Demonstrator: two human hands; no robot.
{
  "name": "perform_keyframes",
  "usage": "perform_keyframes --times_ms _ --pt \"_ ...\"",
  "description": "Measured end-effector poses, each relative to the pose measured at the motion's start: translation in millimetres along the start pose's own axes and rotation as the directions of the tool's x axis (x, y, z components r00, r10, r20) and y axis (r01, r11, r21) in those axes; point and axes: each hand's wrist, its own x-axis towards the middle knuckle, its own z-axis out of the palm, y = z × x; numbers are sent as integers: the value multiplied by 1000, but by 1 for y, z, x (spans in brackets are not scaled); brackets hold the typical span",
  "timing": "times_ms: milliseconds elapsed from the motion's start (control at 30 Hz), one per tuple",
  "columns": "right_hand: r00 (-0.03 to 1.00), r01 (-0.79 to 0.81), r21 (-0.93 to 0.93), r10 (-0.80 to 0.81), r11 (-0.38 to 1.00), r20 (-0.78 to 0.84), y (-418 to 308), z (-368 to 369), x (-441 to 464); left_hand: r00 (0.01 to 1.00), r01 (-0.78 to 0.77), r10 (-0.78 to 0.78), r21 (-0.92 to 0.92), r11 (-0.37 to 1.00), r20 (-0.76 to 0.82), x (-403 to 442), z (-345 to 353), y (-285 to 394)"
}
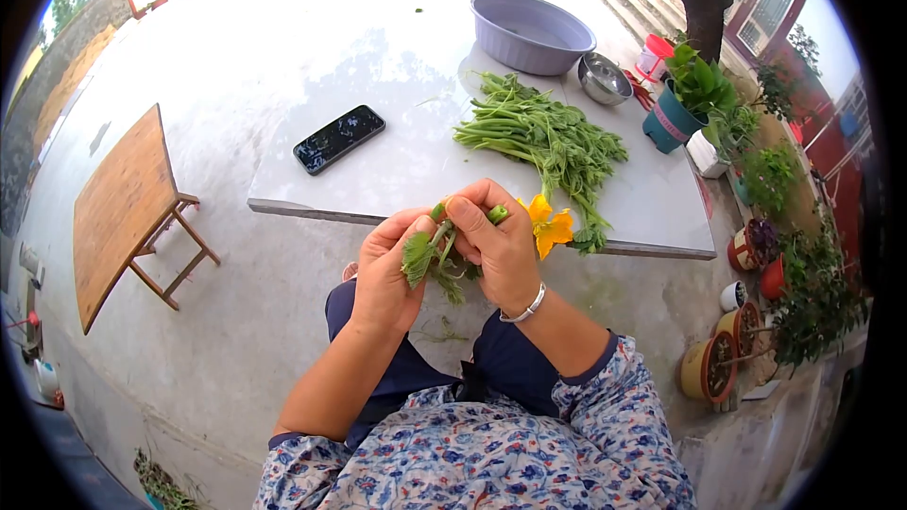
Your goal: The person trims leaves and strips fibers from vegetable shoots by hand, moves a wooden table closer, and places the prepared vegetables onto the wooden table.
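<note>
Over my lap, just in front of the table edge, both hands pinch a green squash vine shoot (pixel 444 238) with a jagged leaf hanging from it. My left hand (pixel 389 269) is closed on the leaf side, thumb and forefinger together. Closed around the stem, my right hand (pixel 499 250) wears a silver bracelet, and a cut stem end pokes out past its fingers. A yellow squash blossom (pixel 548 227) shows beside the right hand; whether it joins the held stem I cannot tell. Beyond lies a pile of squash vine greens (pixel 548 132) on the grey table (pixel 406 161).
A black phone (pixel 338 140) lies on the table's left part. A purple-grey basin (pixel 531 33), a metal bowl (pixel 605 78) and a potted plant (pixel 675 118) stand at the back right. Left is a wooden folding table (pixel 128 203); several flowerpots (pixel 709 368) line the right.
</note>
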Motion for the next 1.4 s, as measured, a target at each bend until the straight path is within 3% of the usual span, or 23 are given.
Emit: perform_keyframes --times_ms 133,300,433,500,567,633,700,800,833,900,1033,1133,1200,1233,1333,1400 --pt "999 43 196 -45 980 6 -15 -5 7 993 -32 26 44 999 113 2 -14 -2" --pt "1000 16 187 -16 982 -2 -20 -11 11 991 41 -58 137 990 118 -2 -18 -8" --pt "1000 23 173 -25 985 7 -22 -8 12 986 23 -44 127 992 164 -2 -17 -9" --pt "1000 6 168 -8 986 14 -21 -8 13 992 65 -69 35 997 109 -2 -8 -3" --pt "994 -63 99 54 993 96 -19 -9 12 984 79 -81 22 997 158 -4 -5 5" --pt "991 -17 28 13 999 135 -17 -8 8 976 88 -88 7 996 199 -4 -8 8" --pt "974 82 -80 -64 993 215 -15 -10 5 985 51 -79 178 983 154 -4 -12 9" --pt "959 171 -212 -113 962 260 -16 -11 0 992 15 -46 254 967 117 -7 -14 11" --pt "959 169 -212 -111 962 261 -16 -12 -1 992 15 -45 253 967 116 -7 -12 12" --pt "959 143 -344 -44 928 278 -17 -16 -3 986 -133 91 333 933 139 -7 -8 14" --pt "968 145 -449 -31 882 251 -18 -16 -7 981 -181 132 441 879 139 -11 -5 20" --pt "960 231 -435 -130 870 249 -13 -17 -11 996 -62 32 412 909 80 -12 -3 22" --pt "940 281 -312 -195 908 279 -12 -16 -12 994 54 -73 213 975 82 -9 -8 16" --pt "940 281 -312 -194 908 280 -11 -16 -13 994 53 -72 213 976 82 -10 -7 16" --pt "910 337 -182 -269 924 316 -15 -16 -13 987 125 -136 128 984 84 -8 -10 17" --pt "884 393 7 -380 919 272 -29 -16 -14 982 184 -183 34 982 -42 -5 -22 20"
